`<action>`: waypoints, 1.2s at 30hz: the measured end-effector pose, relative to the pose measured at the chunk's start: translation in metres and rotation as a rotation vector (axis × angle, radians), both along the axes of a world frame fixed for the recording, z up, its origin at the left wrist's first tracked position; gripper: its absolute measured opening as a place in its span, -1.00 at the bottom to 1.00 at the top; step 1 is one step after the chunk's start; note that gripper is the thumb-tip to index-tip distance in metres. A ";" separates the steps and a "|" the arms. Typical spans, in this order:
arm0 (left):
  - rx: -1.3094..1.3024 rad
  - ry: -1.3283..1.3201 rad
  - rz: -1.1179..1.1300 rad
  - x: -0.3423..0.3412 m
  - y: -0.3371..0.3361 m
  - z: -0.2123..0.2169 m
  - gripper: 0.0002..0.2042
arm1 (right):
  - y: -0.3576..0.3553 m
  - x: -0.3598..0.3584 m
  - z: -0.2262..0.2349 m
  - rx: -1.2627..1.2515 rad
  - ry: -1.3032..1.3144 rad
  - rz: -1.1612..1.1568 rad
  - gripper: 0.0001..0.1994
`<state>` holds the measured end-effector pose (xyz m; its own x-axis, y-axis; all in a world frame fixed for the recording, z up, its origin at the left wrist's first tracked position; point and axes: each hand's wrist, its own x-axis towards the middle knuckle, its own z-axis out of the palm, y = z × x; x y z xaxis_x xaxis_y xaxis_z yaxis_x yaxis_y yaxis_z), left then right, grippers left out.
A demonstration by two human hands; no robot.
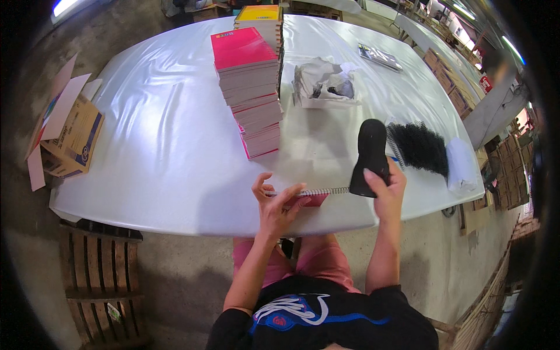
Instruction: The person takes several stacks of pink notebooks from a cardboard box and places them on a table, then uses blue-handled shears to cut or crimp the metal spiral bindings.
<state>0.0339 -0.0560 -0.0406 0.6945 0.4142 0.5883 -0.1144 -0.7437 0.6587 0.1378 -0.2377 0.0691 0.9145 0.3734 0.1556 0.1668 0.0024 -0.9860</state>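
White tabletop (157,175) leaves room leftward; by its near edge, hands (276,213) (389,190) hold notebook (318,200) (left, pinching) and black tool (372,149) (right, closed).

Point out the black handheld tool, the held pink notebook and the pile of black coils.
Black handheld tool (371,153), head view: middle of its body.
Held pink notebook (316,200), head view: on its pink cover.
Pile of black coils (417,147), head view: middle of the pile.
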 end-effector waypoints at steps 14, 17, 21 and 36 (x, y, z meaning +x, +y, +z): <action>-0.160 0.008 -0.058 0.003 -0.004 0.005 -0.70 | -0.004 -0.068 -0.033 -0.191 -0.551 -0.003 -0.66; -0.180 0.003 -0.080 0.002 -0.001 0.005 -0.68 | -0.007 -0.028 -0.007 0.035 -0.349 0.065 -0.72; -0.219 -0.038 -0.162 0.007 0.002 -0.005 -0.68 | -0.004 0.010 -0.014 -0.015 -0.228 0.346 -0.69; -0.282 -0.028 -0.284 0.009 0.022 -0.010 -0.48 | 0.020 0.030 -0.071 -0.222 -0.051 0.598 -0.77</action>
<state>0.0427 -0.0342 -0.0503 0.7900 0.3558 0.4992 -0.3100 -0.4707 0.8260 0.1678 -0.2173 -0.0024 0.5313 0.8455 0.0538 0.2469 -0.0937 -0.9645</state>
